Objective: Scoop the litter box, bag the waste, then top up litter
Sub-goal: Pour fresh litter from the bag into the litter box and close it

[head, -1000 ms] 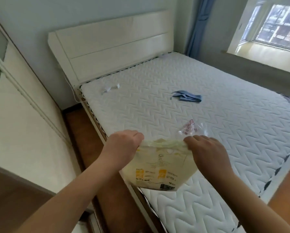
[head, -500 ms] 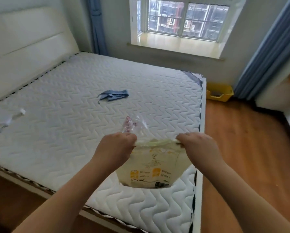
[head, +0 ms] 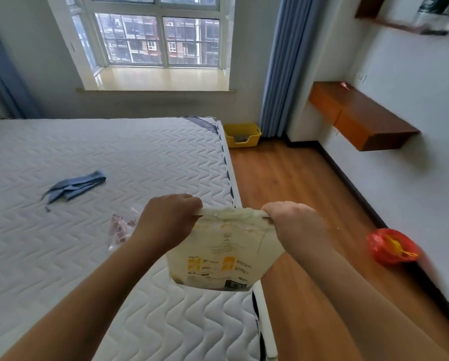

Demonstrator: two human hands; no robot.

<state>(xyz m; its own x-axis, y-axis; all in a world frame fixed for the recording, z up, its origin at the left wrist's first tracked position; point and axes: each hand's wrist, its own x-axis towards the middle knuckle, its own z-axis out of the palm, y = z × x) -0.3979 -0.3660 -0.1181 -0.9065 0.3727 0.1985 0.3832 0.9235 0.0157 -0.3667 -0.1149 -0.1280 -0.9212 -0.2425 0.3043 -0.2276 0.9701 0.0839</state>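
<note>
I hold a pale yellow litter bag (head: 224, 259) in front of me by its top edge, over the corner of the bed. My left hand (head: 167, 220) grips the left end of the top and my right hand (head: 295, 225) grips the right end. The bag hangs upright between them. A yellow litter box (head: 241, 134) stands on the floor in the far corner beside the bed, under the window. A red plastic bag (head: 390, 246) with a yellow scoop in it lies on the floor by the right wall.
The white mattress (head: 88, 157) fills the left side, with a blue cloth (head: 75, 187) and a crumpled clear wrapper (head: 120, 227) on it. Wooden floor (head: 291, 178) runs between bed and wall. A wooden wall-mounted shelf (head: 359, 118) juts out at right; blue curtain (head: 280, 69) behind.
My view has swung right from the headboard to the window, floor and litter box. Both hands still hold the bag's top the same way.
</note>
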